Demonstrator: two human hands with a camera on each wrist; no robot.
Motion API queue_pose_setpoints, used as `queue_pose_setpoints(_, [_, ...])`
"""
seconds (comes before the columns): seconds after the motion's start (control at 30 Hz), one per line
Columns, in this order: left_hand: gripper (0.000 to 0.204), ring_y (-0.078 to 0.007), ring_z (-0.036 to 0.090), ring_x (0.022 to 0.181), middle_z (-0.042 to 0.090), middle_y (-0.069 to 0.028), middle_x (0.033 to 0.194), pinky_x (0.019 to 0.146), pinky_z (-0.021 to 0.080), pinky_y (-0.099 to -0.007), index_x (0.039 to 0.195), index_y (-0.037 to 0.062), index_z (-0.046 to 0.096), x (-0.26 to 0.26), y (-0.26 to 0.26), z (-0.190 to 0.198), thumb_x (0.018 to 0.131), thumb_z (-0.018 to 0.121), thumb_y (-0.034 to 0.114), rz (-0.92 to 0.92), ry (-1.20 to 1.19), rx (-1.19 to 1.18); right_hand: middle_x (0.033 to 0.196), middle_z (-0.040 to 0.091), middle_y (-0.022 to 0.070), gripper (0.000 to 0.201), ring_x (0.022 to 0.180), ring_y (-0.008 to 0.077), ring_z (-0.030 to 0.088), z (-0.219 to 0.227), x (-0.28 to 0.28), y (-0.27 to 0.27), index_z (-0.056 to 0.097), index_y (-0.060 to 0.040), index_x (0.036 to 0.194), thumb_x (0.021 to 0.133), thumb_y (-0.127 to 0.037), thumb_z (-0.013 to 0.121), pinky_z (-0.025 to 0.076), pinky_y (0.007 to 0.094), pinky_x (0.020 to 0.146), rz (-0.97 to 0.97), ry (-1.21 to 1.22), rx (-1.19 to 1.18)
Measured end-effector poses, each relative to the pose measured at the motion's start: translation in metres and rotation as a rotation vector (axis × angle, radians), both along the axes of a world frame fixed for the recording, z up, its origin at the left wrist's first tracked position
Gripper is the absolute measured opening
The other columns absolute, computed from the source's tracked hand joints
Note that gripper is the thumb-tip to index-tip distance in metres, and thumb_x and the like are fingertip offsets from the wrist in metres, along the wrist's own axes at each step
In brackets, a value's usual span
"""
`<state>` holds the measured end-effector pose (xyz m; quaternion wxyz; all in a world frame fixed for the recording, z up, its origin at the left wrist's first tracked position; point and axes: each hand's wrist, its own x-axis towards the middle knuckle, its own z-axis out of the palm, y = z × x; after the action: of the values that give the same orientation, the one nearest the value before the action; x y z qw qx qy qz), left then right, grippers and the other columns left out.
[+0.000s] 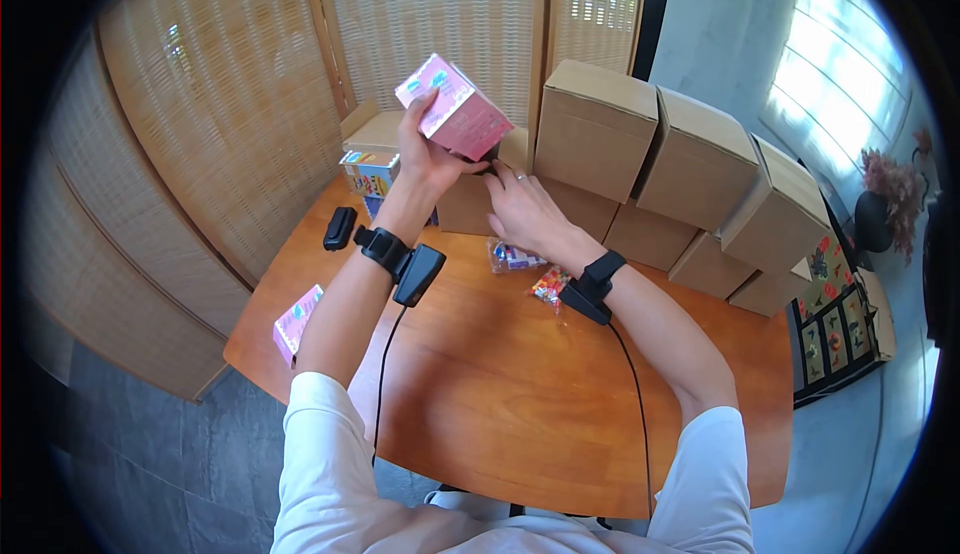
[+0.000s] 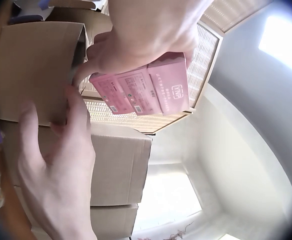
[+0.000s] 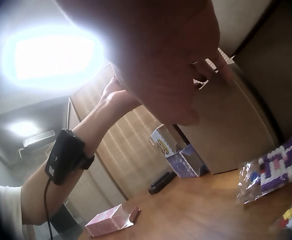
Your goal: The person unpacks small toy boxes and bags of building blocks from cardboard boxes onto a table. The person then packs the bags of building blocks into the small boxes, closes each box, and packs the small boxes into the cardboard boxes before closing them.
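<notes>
My left hand (image 1: 428, 162) grips a pink printed box (image 1: 468, 124), raised over the back of the table. Its panels with small print and barcodes face the left wrist view. Just below, my right hand (image 1: 530, 216) holds the upper edge of a cardboard box (image 2: 36, 70), its thumb on the outer face and its fingers at the rim. A finger of the left hand also reaches down to that rim in the left wrist view. The cardboard box's inside is mostly hidden.
Cardboard boxes (image 1: 597, 129) stand stacked along the back right. Bagged colourful pieces (image 1: 548, 286) and a purple-white bag (image 3: 283, 165) lie before them. Further left are a second pink box (image 1: 298, 322), a black case (image 1: 340, 228) and a small printed carton (image 1: 369, 174). A folding screen (image 1: 220, 84) stands behind.
</notes>
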<state>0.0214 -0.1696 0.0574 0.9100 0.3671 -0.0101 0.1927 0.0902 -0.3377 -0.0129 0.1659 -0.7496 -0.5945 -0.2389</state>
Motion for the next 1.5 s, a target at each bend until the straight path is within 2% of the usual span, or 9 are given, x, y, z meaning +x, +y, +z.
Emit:
queue_pose_setpoints(0.13, [0.077,-0.0416,0.043,0.141,0.049,-0.0163,0.152,0.109,0.02,-0.0785,0.152,0.0161,0.043,0.016,0.011,-0.019,0.091,0.061,0.059,-0.028,-0.094,-0.003,0.145,0.048,0.0323,0.061,0.122,0.044,0.056,0.001,-0.004,-0.001,0.051,0.0078,0.137,0.084,-0.016,0.072,0.049,0.0491,0.101,-0.038,0.032,-0.054])
queue_pose_setpoints(0.23, [0.053,-0.0305,0.055,0.127,0.06,-0.0094,0.134,0.106,0.037,-0.0636,0.134,0.016,0.055,0.017,0.009,-0.019,0.091,0.068,0.045,0.023,-0.088,-0.044,0.148,0.045,0.0335,0.063,0.123,0.0448,0.056,0.003,-0.005,-0.002,0.05,0.0078,0.138,0.085,-0.017,0.072,0.049,0.0493,0.102,-0.058,0.041,-0.108])
queue_pose_setpoints(0.3, [0.057,-0.0252,0.055,0.126,0.061,-0.0077,0.128,0.106,0.045,-0.047,0.137,0.0122,0.049,0.032,0.018,-0.023,0.089,0.074,0.032,0.186,-0.223,0.046,0.15,0.042,0.0354,0.064,0.127,0.0465,0.054,0.005,-0.007,-0.003,0.049,0.0084,0.139,0.085,-0.017,0.072,0.048,0.0491,0.105,-0.077,0.076,-0.129])
queue_pose_setpoints(0.53, [0.074,-0.0193,0.06,0.118,0.057,-0.0084,0.125,0.103,0.05,-0.0392,0.145,0.0096,0.038,0.026,-0.001,-0.009,0.085,0.081,0.018,0.54,-0.274,0.247,0.151,0.039,0.0379,0.066,0.132,0.0486,0.051,0.002,-0.004,-0.002,0.048,0.0104,0.14,0.086,-0.017,0.072,0.047,0.0493,0.11,-0.094,0.095,-0.143])
queue_pose_setpoints(0.67, [0.094,-0.0267,0.051,0.126,0.049,-0.0172,0.134,0.105,0.048,-0.0415,0.154,0.0121,0.031,0.028,0.011,-0.019,0.08,0.088,0.024,0.575,-0.192,0.511,0.149,0.037,0.0421,0.063,0.127,0.051,0.053,-0.001,-0.004,-0.006,0.048,0.0142,0.136,0.085,-0.015,0.071,0.049,0.0504,0.107,-0.047,0.112,-0.052])
queue_pose_setpoints(0.73, [0.095,-0.0313,0.046,0.128,0.044,-0.0201,0.136,0.109,0.043,-0.0443,0.154,0.0149,0.035,0.03,0.018,-0.023,0.078,0.09,0.028,0.759,-0.05,0.815,0.147,0.035,0.0455,0.059,0.122,0.0529,0.056,0.0,-0.004,-0.007,0.048,0.0166,0.132,0.085,-0.012,0.069,0.051,0.0517,0.103,-0.027,0.126,0.003])
queue_pose_setpoints(1.0, [0.104,-0.0421,0.042,0.125,0.042,-0.0264,0.13,0.111,0.038,-0.0479,0.154,0.0173,0.035,0.025,0.015,-0.031,0.07,0.091,0.039,0.841,0.17,1.153,0.159,0.009,0.0476,0.087,0.146,0.0568,0.032,0.016,-0.012,-0.006,0.016,0.019,0.153,0.092,-0.018,0.067,0.036,0.0485,0.121,-0.127,0.565,0.073])
queue_pose_setpoints(1.3, [0.096,-0.0551,0.045,0.127,0.044,-0.0322,0.135,0.11,0.036,-0.0596,0.151,0.0254,0.046,0.055,-0.012,-0.028,0.068,0.082,0.059,0.882,0.623,1.619,0.16,0.014,0.0447,0.089,0.152,0.0536,0.019,-0.001,-0.007,0.002,0.008,0.021,0.153,0.09,-0.012,0.06,0.023,0.0477,0.127,-0.061,0.582,0.278])
queue_pose_setpoints(1.5, [0.091,-0.0554,0.042,0.13,0.043,-0.0339,0.137,0.108,0.032,-0.0644,0.143,0.0164,0.053,0.064,-0.017,-0.021,0.067,0.082,0.058,0.746,0.814,1.729,0.159,0.019,0.0449,0.087,0.149,0.0543,0.027,-0.014,-0.025,-0.003,0.012,0.0215,0.153,0.087,-0.008,0.061,0.028,0.0484,0.125,-0.073,0.451,0.233])
